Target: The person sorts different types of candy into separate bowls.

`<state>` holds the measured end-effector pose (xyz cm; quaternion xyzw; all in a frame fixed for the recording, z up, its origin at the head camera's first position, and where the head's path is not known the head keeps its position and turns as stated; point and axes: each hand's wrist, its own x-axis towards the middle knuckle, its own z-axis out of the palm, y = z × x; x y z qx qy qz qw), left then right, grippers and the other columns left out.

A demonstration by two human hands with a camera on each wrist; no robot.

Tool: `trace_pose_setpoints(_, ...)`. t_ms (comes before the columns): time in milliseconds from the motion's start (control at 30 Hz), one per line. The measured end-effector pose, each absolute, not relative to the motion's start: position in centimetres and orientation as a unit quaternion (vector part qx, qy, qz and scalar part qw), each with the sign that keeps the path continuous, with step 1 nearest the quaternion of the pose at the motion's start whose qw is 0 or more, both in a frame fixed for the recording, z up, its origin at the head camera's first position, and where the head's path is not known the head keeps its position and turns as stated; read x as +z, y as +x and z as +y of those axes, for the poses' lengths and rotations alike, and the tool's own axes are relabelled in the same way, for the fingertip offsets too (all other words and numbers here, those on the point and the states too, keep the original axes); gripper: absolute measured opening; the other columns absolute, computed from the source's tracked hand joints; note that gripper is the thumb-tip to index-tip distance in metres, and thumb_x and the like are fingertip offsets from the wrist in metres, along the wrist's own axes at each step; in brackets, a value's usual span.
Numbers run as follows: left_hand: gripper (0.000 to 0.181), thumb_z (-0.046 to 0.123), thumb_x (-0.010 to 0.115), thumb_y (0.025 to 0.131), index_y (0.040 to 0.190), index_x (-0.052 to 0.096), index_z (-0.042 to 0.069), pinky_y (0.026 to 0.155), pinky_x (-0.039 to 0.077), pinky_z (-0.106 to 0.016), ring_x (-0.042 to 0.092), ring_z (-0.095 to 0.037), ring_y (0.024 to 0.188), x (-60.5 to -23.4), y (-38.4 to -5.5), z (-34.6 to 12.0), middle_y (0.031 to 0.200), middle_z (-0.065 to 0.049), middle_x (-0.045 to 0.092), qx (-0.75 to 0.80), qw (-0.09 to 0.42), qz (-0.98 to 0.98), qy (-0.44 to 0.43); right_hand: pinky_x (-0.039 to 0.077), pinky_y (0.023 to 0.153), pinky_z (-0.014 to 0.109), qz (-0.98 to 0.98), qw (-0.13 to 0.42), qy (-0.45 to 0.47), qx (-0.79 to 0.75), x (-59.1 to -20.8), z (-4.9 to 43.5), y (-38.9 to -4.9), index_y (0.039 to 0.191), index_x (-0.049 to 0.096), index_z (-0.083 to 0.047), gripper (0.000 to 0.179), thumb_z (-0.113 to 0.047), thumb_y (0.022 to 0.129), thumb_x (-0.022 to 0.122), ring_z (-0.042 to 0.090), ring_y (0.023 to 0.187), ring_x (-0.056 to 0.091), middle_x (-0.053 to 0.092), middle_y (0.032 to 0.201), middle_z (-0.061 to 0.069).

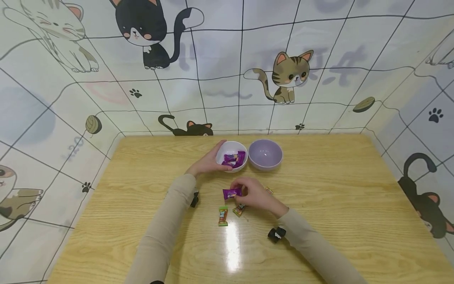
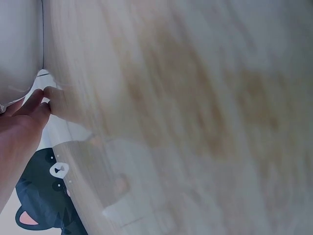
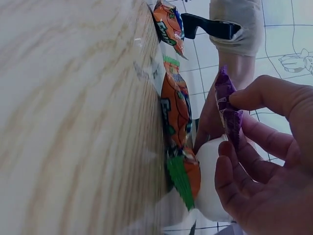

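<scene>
My left hand point(image 1: 208, 162) grips the side of a white bowl point(image 1: 232, 146), thumb at the front rim and fingers round the far left side. Several purple-wrapped candies point(image 1: 235, 158) lie inside that bowl. In the left wrist view the fingers point(image 2: 35, 105) touch the bowl's outer wall point(image 2: 19, 54). My right hand point(image 1: 256, 194) pinches another purple-wrapped candy point(image 3: 228, 105) between thumb and fingers, just above the table in front of the bowl. Orange candies with green ends lie below and beside this hand: one candy point(image 1: 222, 216) in full view, another candy point(image 1: 239, 210) partly covered.
A lilac bowl point(image 1: 265, 156) stands right of the white one, touching or nearly so. A further wrapped candy point(image 1: 270, 190) shows behind the right hand. The wooden table point(image 1: 337, 197) meets a cat-patterned backdrop point(image 1: 220, 94) at the back and sides.
</scene>
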<state>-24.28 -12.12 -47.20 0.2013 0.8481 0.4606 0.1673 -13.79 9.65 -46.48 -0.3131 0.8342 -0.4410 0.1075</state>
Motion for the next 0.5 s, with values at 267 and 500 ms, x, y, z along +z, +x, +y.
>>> trace_pose_setpoints(267,0.110,0.021,0.084,0.075,0.156,0.009,0.015,0.111,0.025,-0.045,0.031,-0.030,0.135,-47.2,-24.2,-12.0,0.154,-0.015,0.025,0.466,0.169,0.846,0.195,0.050,0.076,0.032,0.846,0.077,-0.293,-0.438,-46.4,11.5,-13.7,0.103,0.067,-0.007,0.027,-0.006,0.077,0.073,0.014,0.085,0.055,0.063,0.093,-0.004)
trace_pose_setpoints(500,0.110,0.021,0.084,0.075,0.156,0.009,0.015,0.111,0.025,-0.045,0.032,-0.030,0.135,-47.2,-24.3,-12.0,0.153,-0.015,0.025,0.463,0.164,0.848,0.198,0.051,0.077,0.038,0.849,0.041,-0.289,-0.440,-45.8,13.1,-14.3,0.104,0.067,-0.003,0.028,-0.002,0.077,0.075,0.018,0.088,0.056,0.063,0.097,0.002)
